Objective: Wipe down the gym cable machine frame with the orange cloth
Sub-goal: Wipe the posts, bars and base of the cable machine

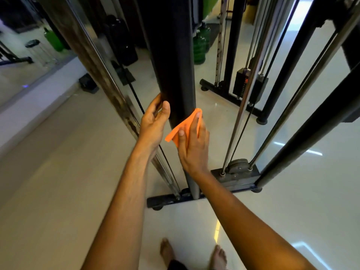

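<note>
Pressing the cloth (184,127) flat against the post (173,75), our right hand (192,145) pins it while our left hand (153,123), open and empty, rests beside the post.

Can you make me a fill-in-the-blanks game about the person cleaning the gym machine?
1. The cloth is the colour ____.
2. The cloth is pressed on the black post by the ____ hand.
3. The left hand rests on the post and holds ____.
4. The person's feet wear no ____.

Missing words: orange; right; nothing; shoes
</note>
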